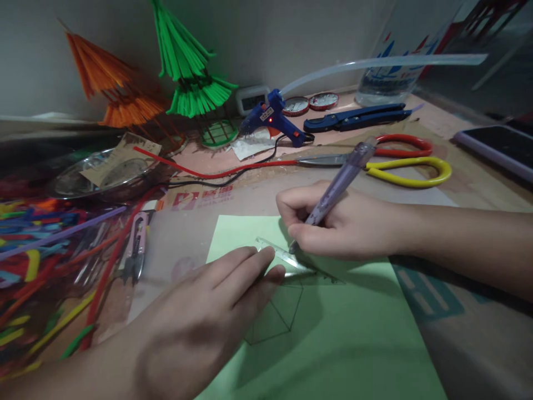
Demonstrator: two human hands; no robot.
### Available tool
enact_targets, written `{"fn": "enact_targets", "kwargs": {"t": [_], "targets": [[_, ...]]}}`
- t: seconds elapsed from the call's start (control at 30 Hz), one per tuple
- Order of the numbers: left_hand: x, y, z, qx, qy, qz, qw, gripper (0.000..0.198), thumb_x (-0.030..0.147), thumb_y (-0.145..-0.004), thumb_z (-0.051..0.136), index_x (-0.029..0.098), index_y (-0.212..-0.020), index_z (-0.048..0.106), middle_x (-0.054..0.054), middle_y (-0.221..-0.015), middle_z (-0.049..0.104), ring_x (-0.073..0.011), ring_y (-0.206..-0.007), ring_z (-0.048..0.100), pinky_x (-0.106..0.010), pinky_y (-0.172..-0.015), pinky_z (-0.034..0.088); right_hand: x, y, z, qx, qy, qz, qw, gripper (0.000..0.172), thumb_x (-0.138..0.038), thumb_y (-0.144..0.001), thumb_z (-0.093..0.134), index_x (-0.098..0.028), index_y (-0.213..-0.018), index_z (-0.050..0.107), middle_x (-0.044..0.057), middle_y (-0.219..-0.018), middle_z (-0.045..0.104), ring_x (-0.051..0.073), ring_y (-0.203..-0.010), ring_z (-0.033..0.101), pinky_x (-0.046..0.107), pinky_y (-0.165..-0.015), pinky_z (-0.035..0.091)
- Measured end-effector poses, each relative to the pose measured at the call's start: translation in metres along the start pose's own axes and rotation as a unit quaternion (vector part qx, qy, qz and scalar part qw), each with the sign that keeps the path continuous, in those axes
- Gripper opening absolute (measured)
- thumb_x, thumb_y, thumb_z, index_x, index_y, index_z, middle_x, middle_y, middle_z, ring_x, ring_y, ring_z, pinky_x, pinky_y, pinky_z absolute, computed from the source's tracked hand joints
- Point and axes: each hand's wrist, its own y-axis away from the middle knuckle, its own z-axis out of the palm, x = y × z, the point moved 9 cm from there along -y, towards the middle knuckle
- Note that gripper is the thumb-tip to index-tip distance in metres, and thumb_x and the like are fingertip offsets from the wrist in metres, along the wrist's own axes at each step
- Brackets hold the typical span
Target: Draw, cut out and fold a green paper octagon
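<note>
A sheet of light green paper lies in front of me, with a pencil-thin outline of a many-sided figure drawn on it. My left hand holds a clear set square down on the sheet, fingertips and thumb at its left side. In my right hand is a purple pen, gripped between thumb and fingers. The pen is tilted, its tip down at the upper edge of the set square. My left fingers hide part of the set square and the drawing.
Scissors with red and yellow handles lie behind my right hand. A blue glue gun shows a red light. Orange and green layered models stand behind. Colourful pipe cleaners and a cutter lie left, a phone right.
</note>
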Motion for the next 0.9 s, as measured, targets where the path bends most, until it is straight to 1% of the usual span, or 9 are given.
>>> {"fn": "enact_targets", "kwargs": {"t": [0.17, 0.27, 0.37, 0.43, 0.5, 0.6, 0.73, 0.8, 0.9], "targets": [[0.005, 0.005, 0.005, 0.015, -0.083, 0.035, 0.996, 0.062, -0.002, -0.088, 0.031, 0.018, -0.140, 0.059, -0.009, -0.137, 0.069, -0.0236, -0.122, 0.067, -0.031, -0.098, 0.060, 0.014, -0.003, -0.014, 0.082, -0.051, 0.029, 0.995, 0.017, -0.009, -0.082, 0.055, -0.021, -0.070, 0.050, -0.006, -0.059, 0.055, 0.009, -0.054, 0.048, 0.023, -0.054, 0.036], [0.008, 0.008, 0.005, -0.002, -0.116, 0.052, 0.992, 0.049, 0.007, -0.097, 0.034, 0.018, -0.137, 0.060, -0.009, -0.134, 0.071, -0.0251, -0.117, 0.069, -0.032, -0.091, 0.062, 0.024, -0.003, -0.022, 0.133, -0.086, 0.050, 0.986, 0.014, -0.014, -0.092, 0.053, -0.020, -0.079, 0.055, -0.006, -0.056, 0.057, 0.009, -0.049, 0.049, 0.023, -0.052, 0.038], [0.011, 0.006, -0.002, 0.004, -0.113, 0.064, 0.992, 0.028, 0.030, -0.108, 0.045, 0.017, -0.118, 0.067, -0.010, -0.119, 0.075, -0.0270, -0.108, 0.071, -0.038, -0.090, 0.063, 0.025, -0.004, -0.022, 0.133, -0.064, 0.040, 0.988, 0.008, -0.020, -0.095, 0.055, -0.018, -0.088, 0.059, -0.006, -0.060, 0.060, 0.009, -0.052, 0.053, 0.023, -0.055, 0.040], [0.014, 0.005, -0.007, 0.025, -0.110, 0.080, 0.990, 0.027, 0.035, -0.108, 0.049, 0.017, -0.100, 0.067, -0.011, -0.112, 0.076, -0.0288, -0.105, 0.070, -0.043, -0.092, 0.062, 0.022, -0.004, -0.023, 0.135, -0.033, 0.016, 0.990, 0.009, -0.023, -0.096, 0.057, -0.017, -0.091, 0.060, -0.005, -0.064, 0.061, 0.010, -0.058, 0.056, 0.023, -0.059, 0.042], [0.014, 0.002, -0.007, 0.029, -0.102, 0.083, 0.991, 0.028, 0.034, -0.108, 0.049, 0.016, -0.093, 0.065, -0.012, -0.116, 0.074, -0.0309, -0.107, 0.069, -0.047, -0.094, 0.060, 0.017, -0.002, -0.027, 0.150, 0.001, -0.020, 0.988, 0.010, -0.024, -0.097, 0.056, -0.016, -0.094, 0.061, -0.004, -0.068, 0.061, 0.011, -0.062, 0.057, 0.024, -0.061, 0.042], [0.004, -0.001, -0.001, -0.007, -0.057, 0.028, 0.998, 0.025, 0.038, -0.106, 0.054, 0.016, -0.106, 0.066, -0.014, -0.121, 0.070, -0.0315, -0.110, 0.066, -0.048, -0.093, 0.058, 0.012, -0.001, -0.032, 0.178, 0.051, -0.062, 0.981, 0.013, -0.027, -0.098, 0.054, -0.016, -0.095, 0.061, -0.001, -0.075, 0.062, 0.013, -0.066, 0.059, 0.024, -0.061, 0.043], [-0.020, -0.002, 0.008, -0.066, 0.004, -0.089, 0.994, 0.033, 0.039, -0.097, 0.071, 0.018, -0.121, 0.064, -0.012, -0.116, 0.065, -0.0326, -0.110, 0.062, -0.049, -0.094, 0.054, 0.020, -0.002, -0.029, 0.177, 0.109, -0.047, 0.977, 0.022, -0.036, -0.103, 0.050, -0.017, -0.101, 0.061, 0.004, -0.085, 0.070, 0.016, -0.072, 0.065, 0.026, -0.063, 0.047], [-0.033, -0.004, 0.011, -0.094, 0.053, -0.151, 0.983, 0.042, 0.040, -0.088, 0.081, 0.018, -0.119, 0.065, -0.011, -0.116, 0.065, -0.0339, -0.114, 0.060, -0.049, -0.098, 0.050, 0.021, -0.002, -0.028, 0.183, 0.152, -0.056, 0.970, 0.022, -0.035, -0.100, 0.054, -0.016, -0.100, 0.064, 0.006, -0.088, 0.072, 0.017, -0.077, 0.065, 0.027, -0.068, 0.047], [-0.038, -0.009, 0.006, -0.094, 0.060, -0.179, 0.978, 0.046, 0.052, -0.079, 0.087, 0.018, -0.102, 0.067, -0.009, -0.103, 0.067, -0.0310, -0.102, 0.064, -0.041, -0.086, 0.054, 0.018, 0.000, -0.029, 0.202, 0.207, -0.065, 0.955, 0.019, -0.034, -0.096, 0.058, -0.017, -0.097, 0.066, 0.006, -0.085, 0.072, 0.018, -0.074, 0.064, 0.028, -0.067, 0.047]]}}
